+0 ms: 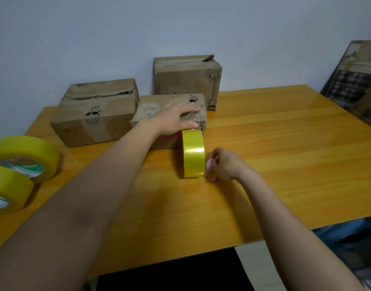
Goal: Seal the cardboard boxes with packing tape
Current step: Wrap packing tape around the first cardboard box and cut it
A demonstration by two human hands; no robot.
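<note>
Three worn cardboard boxes stand at the back of the wooden table: a wide box at the left, a small box in the middle, a taller box behind it. My left hand lies flat with straight fingers on the small box's top front edge. A yellow tape roll stands on edge against that box's front, its tape running up to the box edge under my left thumb. Just right of the roll, my right hand grips a small pink tool, probably a cutter.
Two more yellow tape rolls, the farther tape roll and the nearer tape roll, lie at the table's left edge. A flattened carton leans at the far right. The table's front edge runs diagonally below my arms.
</note>
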